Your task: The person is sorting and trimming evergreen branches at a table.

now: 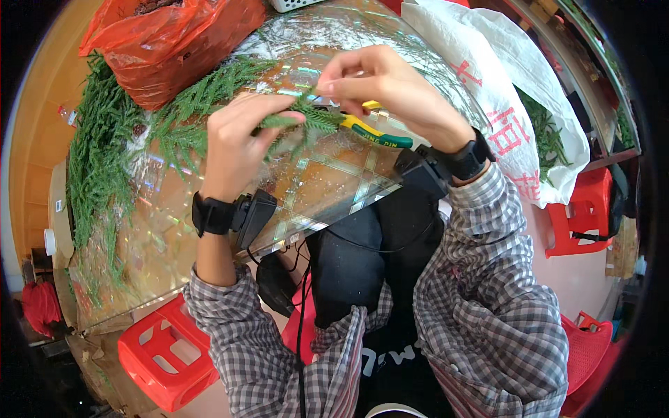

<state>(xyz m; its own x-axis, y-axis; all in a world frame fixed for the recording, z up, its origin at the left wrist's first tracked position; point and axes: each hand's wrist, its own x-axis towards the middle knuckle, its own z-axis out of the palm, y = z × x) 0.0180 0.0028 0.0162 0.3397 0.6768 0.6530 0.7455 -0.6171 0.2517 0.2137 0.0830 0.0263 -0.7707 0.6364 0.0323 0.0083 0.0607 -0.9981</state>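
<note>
Over the tabletop [160, 230], the left hand [240, 132] has a green sprig [317, 120] pinched between thumb and fingers; the right hand [390, 83], at its one o'clock, has thumb and fingertips together, on what I can't tell. That light pinch could let the sprig twist or slip if the right pulls hard. The pliers [376, 134], close by at three o'clock, could snag its needles, and loose fronds [178, 132] at nine could tangle with it.
</note>
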